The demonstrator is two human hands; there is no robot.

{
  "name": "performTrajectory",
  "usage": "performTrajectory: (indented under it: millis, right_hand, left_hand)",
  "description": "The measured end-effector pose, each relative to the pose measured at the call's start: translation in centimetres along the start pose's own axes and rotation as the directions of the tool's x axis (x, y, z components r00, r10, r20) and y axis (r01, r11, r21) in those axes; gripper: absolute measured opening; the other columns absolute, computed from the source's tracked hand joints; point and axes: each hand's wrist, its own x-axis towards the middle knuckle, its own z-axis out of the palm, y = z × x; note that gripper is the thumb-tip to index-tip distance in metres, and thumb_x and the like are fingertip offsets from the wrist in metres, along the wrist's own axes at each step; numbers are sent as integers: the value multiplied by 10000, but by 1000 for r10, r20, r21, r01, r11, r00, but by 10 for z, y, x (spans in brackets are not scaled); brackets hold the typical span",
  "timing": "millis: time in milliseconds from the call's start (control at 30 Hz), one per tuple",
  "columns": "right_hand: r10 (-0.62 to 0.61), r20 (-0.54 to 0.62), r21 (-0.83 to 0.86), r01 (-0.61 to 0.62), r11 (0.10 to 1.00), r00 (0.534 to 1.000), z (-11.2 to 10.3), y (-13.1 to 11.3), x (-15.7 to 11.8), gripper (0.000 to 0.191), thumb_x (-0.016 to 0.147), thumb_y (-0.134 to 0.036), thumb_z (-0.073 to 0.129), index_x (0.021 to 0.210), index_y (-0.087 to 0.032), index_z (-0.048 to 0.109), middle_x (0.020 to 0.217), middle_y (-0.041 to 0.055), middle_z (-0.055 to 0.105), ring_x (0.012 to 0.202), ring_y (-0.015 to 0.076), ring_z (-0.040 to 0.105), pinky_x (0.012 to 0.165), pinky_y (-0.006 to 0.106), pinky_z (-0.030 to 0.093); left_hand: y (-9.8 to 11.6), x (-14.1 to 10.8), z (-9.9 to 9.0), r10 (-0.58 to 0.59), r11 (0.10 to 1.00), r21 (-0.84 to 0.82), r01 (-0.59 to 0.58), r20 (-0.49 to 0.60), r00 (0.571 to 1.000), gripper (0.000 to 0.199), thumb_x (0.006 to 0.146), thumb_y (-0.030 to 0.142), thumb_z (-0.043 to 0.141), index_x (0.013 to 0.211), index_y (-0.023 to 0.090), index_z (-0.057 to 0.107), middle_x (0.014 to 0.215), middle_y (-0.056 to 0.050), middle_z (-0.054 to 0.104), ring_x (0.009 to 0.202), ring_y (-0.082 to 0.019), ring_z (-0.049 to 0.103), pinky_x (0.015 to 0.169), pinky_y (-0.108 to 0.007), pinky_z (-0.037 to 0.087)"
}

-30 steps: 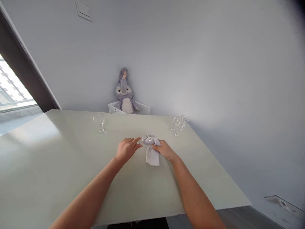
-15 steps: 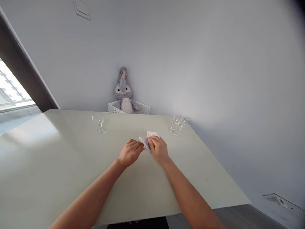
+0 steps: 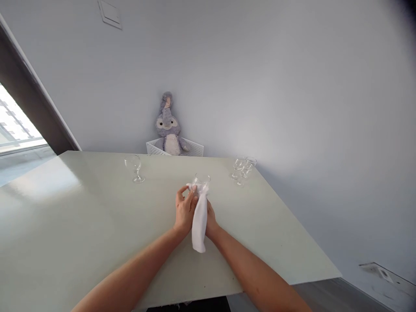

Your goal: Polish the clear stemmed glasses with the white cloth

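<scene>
Between my hands, upright over the middle of the table, is a clear drinking glass (image 3: 203, 178); only its rim and upper bowl show. A white cloth (image 3: 199, 225) is draped over the near side of the glass and hangs down towards me. My left hand (image 3: 184, 211) is closed around the left side of the glass, with the thumb at the cloth's upper edge. On the other side my right hand (image 3: 211, 220) is closed against the cloth and glass, its fingers mostly hidden behind the cloth.
A stemmed glass (image 3: 138, 168) stands at the back left of the pale table (image 3: 97, 242). Several more stemmed glasses (image 3: 244, 169) are grouped close together near the right back edge. Behind the table, a plush toy (image 3: 171, 144) sits in a white perforated basket (image 3: 195, 149) against the wall.
The glass's rim has come into view, upright between my hands. The cloth, bunched at my right hand before, now hangs down the near side. My left hand has turned thumb-up.
</scene>
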Motion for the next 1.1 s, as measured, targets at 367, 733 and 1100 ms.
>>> performTrajectory:
  millis: [367, 733, 1100]
  right_hand:
    - [-105, 129, -445, 153, 882, 986, -25, -2, 16, 316, 810, -441, 440, 811, -165, 594, 754, 30, 610, 689, 169, 530, 607, 267, 386]
    - [-159, -40, -564, 109, 818, 986, -36, 5, 23, 451, 850, -543, 276, 780, -187, 543, 661, 21, 549, 628, 171, 488, 572, 266, 340]
    - [-336, 198, -879, 319, 354, 921, -20, -8, 7, 449, 874, -478, 338, 631, -210, 605, 809, 58, 601, 819, 201, 466, 710, 327, 319]
  left_hand:
    - [4, 22, -22, -183, 718, -556, 419, 429, 884, 555, 778, 448, 519, 1257, 204, 382, 1106, -102, 611, 1043, -232, 549, 927, -400, 381]
    - [2, 34, -31, -277, 517, -787, 337, 218, 936, 443, 767, 367, 578, 1127, 225, 363, 1127, -124, 573, 1032, -232, 567, 871, -423, 450]
    - [8, 39, -45, -152, 705, -708, 37, -99, 983, 487, 760, 348, 589, 1163, 289, 322, 1227, -106, 483, 1119, -223, 502, 914, -432, 419]
